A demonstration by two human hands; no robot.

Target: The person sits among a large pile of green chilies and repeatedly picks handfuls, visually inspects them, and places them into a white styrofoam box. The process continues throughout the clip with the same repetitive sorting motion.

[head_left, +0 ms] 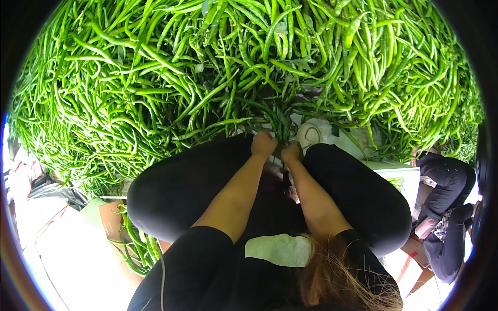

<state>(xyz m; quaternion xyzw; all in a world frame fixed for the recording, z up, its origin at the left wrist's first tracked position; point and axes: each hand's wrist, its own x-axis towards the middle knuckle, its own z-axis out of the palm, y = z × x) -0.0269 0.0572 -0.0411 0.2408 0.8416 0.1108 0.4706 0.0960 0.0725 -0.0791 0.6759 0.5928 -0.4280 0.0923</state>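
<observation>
A large heap of long green chili peppers (155,67) spreads before me from side to side. My left hand (263,144) is closed between my knees at the near edge of the heap, and what its fingers hold is hidden. Close beside it, my right hand (291,153) is closed around the lower end of a small bunch of darker green chili peppers (280,127). The bunch points away from me, between the two hands. Both forearms reach forward, fingers largely turned from view.
Pale shoes (309,136) show beyond my knees. Left of me, a cardboard box (110,220) holds more peppers. A white box (399,173) stands by my right knee. Farther right sits another person in dark trousers (446,179), near cardboard boxes (419,254).
</observation>
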